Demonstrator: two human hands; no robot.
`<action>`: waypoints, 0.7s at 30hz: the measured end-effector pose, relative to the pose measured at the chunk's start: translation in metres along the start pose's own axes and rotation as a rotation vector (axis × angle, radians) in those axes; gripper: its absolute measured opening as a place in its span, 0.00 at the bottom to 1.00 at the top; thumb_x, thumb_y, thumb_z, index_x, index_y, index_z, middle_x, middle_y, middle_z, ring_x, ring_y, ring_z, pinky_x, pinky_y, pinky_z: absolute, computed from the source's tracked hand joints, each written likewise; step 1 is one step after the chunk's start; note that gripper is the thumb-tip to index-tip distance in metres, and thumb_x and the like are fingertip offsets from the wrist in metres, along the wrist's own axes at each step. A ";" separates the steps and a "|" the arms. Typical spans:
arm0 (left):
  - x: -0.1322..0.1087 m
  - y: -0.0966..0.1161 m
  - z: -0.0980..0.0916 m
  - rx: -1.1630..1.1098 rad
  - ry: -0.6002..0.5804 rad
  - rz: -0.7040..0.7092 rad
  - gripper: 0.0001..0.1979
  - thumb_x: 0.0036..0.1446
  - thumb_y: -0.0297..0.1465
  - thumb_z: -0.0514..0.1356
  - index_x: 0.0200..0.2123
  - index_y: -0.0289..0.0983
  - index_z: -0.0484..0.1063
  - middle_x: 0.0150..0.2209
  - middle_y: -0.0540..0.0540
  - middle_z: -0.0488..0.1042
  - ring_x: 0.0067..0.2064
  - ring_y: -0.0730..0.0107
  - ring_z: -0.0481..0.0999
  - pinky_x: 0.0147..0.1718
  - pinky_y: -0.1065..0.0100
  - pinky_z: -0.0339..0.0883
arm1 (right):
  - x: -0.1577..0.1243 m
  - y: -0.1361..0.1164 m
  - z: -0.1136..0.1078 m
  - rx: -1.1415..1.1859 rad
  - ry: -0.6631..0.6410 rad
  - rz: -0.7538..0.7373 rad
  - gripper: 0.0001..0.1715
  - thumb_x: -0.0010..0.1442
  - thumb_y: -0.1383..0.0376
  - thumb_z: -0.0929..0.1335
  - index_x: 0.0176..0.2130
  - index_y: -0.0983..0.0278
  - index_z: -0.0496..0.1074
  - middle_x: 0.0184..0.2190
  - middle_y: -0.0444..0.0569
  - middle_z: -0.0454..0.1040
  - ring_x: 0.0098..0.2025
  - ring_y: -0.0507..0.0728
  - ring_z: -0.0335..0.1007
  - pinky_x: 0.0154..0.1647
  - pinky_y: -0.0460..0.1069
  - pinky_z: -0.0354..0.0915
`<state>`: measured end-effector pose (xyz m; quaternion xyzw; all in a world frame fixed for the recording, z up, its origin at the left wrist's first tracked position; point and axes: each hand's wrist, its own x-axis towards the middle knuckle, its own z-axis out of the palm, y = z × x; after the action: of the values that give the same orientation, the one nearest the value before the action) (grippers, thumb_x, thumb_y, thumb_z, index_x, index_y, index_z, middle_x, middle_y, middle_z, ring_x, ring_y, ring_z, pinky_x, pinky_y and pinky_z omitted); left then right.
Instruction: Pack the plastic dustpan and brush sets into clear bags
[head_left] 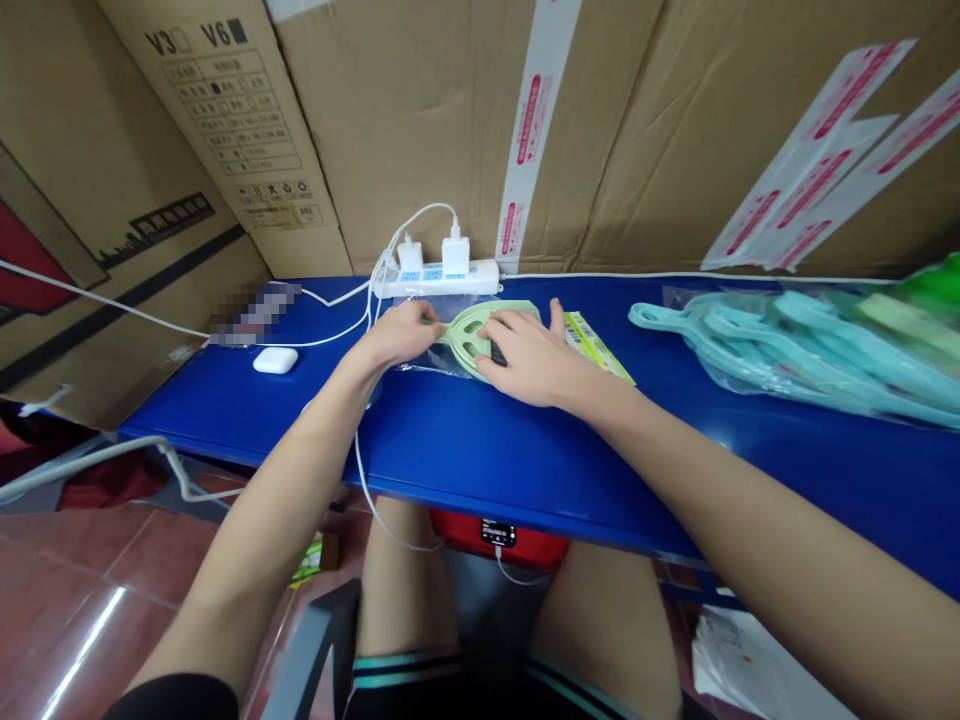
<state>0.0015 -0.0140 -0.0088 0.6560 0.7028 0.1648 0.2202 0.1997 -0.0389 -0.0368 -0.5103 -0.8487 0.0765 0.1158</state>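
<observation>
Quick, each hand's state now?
Left hand: closed on the green tool's narrow end.
Right hand: fingers spread over its wide part; grip cannot be told.

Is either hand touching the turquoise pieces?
No, the left hand and right hand are on the green piece; the turquoise pieces lie apart.

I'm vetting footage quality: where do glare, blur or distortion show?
Head view: glare streaks the tiled floor, lower left; head view: pixelation hides something on the blue table, back left; head view: the turquoise utensils blur toward the right edge; head view: the forearms look stretched, perhaps by a wide lens.
</observation>
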 end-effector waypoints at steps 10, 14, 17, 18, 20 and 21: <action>-0.007 0.006 -0.008 -0.187 -0.034 -0.009 0.08 0.60 0.29 0.60 0.39 0.38 0.80 0.39 0.44 0.81 0.38 0.69 0.78 0.44 0.65 0.69 | 0.001 0.055 -0.039 -0.042 0.250 0.444 0.25 0.69 0.58 0.63 0.55 0.67 0.81 0.48 0.64 0.83 0.54 0.70 0.80 0.58 0.65 0.74; -0.007 0.011 -0.010 -0.481 -0.061 -0.134 0.08 0.64 0.28 0.59 0.45 0.40 0.77 0.37 0.45 0.80 0.33 0.72 0.80 0.37 0.68 0.66 | -0.003 0.084 -0.031 -0.165 0.136 0.455 0.23 0.63 0.55 0.68 0.46 0.69 0.83 0.41 0.65 0.82 0.48 0.70 0.81 0.52 0.63 0.76; -0.005 0.012 -0.010 -0.626 0.006 -0.107 0.10 0.64 0.30 0.60 0.48 0.39 0.76 0.42 0.44 0.82 0.36 0.72 0.83 0.32 0.72 0.64 | -0.005 0.087 -0.024 -0.176 0.095 0.414 0.23 0.62 0.55 0.71 0.47 0.69 0.83 0.40 0.65 0.82 0.49 0.70 0.80 0.53 0.64 0.76; -0.005 0.012 -0.011 -0.663 0.033 -0.090 0.11 0.64 0.31 0.59 0.49 0.39 0.76 0.43 0.44 0.83 0.37 0.72 0.84 0.30 0.73 0.63 | -0.005 0.086 -0.023 -0.181 0.077 0.413 0.22 0.61 0.56 0.71 0.48 0.69 0.83 0.42 0.65 0.82 0.50 0.70 0.80 0.54 0.64 0.76; -0.004 0.012 -0.011 -0.731 0.069 -0.070 0.13 0.64 0.33 0.58 0.50 0.40 0.76 0.46 0.44 0.84 0.41 0.71 0.85 0.28 0.74 0.63 | -0.004 0.082 -0.023 -0.199 0.047 0.424 0.21 0.61 0.59 0.71 0.50 0.69 0.83 0.45 0.65 0.82 0.52 0.70 0.79 0.55 0.64 0.75; -0.004 0.013 -0.012 -0.766 0.085 -0.068 0.13 0.64 0.34 0.58 0.50 0.41 0.76 0.47 0.44 0.84 0.43 0.71 0.85 0.28 0.74 0.63 | -0.004 0.081 -0.023 -0.199 0.037 0.423 0.21 0.61 0.62 0.71 0.51 0.69 0.83 0.46 0.64 0.82 0.53 0.70 0.79 0.57 0.64 0.74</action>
<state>0.0061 -0.0167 0.0081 0.4953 0.6200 0.4350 0.4254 0.2765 -0.0045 -0.0352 -0.6868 -0.7241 0.0057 0.0621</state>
